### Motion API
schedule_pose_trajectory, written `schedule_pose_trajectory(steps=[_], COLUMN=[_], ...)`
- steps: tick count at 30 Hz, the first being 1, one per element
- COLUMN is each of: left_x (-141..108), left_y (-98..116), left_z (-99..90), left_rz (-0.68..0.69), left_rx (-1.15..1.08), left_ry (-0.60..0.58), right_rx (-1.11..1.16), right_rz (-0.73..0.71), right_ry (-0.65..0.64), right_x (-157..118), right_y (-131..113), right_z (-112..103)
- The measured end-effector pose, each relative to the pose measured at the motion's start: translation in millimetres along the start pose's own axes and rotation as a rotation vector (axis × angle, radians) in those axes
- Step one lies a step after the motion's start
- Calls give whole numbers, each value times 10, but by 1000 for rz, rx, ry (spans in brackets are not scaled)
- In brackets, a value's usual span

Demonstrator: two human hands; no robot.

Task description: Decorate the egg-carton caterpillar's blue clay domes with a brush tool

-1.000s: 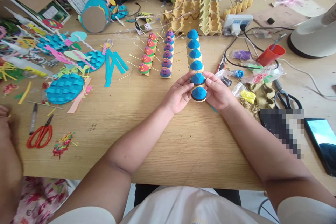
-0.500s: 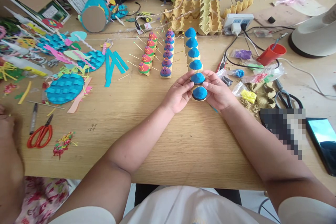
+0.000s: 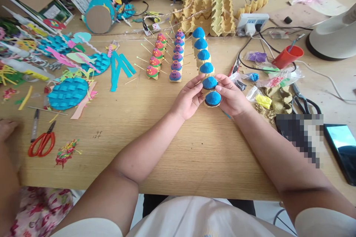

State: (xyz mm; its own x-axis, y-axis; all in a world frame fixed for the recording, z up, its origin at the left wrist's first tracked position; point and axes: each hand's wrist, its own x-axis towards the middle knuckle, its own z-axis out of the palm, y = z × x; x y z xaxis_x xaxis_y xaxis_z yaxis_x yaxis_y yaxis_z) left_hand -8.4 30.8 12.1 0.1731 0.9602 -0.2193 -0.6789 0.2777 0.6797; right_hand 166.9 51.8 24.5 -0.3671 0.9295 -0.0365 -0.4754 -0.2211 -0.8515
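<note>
Left hand [image 3: 189,98] and right hand [image 3: 233,97] share a narrow grip on an egg-carton strip [image 3: 210,63] whose six domes [image 3: 203,55] wear blue, dark edging [image 3: 213,104] visible on just the nearest two.

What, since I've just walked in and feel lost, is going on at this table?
A person's left hand and right hand hold the near end of a blue-domed carton strip. Its two nearest domes have dark rims. To its left stand a purple-topped row and a red-and-green row, both with faces. Another person's hand is at far left.
</note>
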Motion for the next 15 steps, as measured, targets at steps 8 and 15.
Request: schedule_pose_trajectory(steps=[8, 15], left_x=[4, 11], left_y=[-13, -25], left_z=[23, 12], left_rz=[52, 57], left_rx=[-38, -42], left_ry=[-15, 13], right_rx=[50, 59], right_rz=[6, 20], right_ry=[-43, -52], right_x=[9, 17], right_y=[6, 26], right_z=[10, 1])
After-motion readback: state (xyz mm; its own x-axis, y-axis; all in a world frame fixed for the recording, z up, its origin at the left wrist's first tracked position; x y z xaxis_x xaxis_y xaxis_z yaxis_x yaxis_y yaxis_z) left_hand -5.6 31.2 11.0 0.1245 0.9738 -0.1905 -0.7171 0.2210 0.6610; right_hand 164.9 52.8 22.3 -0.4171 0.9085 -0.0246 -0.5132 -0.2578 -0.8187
